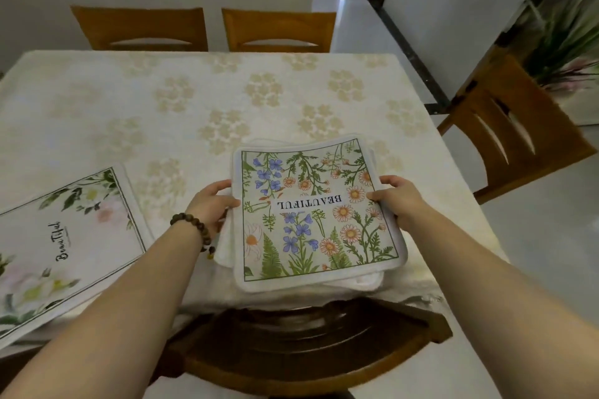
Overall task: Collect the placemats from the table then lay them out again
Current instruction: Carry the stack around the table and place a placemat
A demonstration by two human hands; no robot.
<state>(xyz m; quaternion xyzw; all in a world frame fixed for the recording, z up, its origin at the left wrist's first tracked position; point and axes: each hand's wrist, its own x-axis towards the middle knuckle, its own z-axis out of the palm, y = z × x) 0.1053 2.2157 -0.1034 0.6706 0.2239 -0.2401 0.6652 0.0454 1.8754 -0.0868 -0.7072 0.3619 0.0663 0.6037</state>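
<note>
Cream tablecloth [227,91] with pale flower clusters covered the table, and four wooden chairs [278,29] stood around it: two across, one at the right end, one tucked in just below me. I held the stack of placemats [350,280] over the near edge, slightly right of centre. My left hand [210,204] curled round its left side with the thumb on top, and my right hand [395,197] pinched the right side the same way.

They looked light and floppy to me, cloth-soft with white borders, the lower ones sagging and slewed out of line. I judged opposite edges the sound hold; a single corner would likely let the pile slide apart.

One wildflower mat [311,214] showed on top. I made out at least two white edges beneath, with no surer count. One more laid placemat [71,236] lay flat at the near left.
</note>
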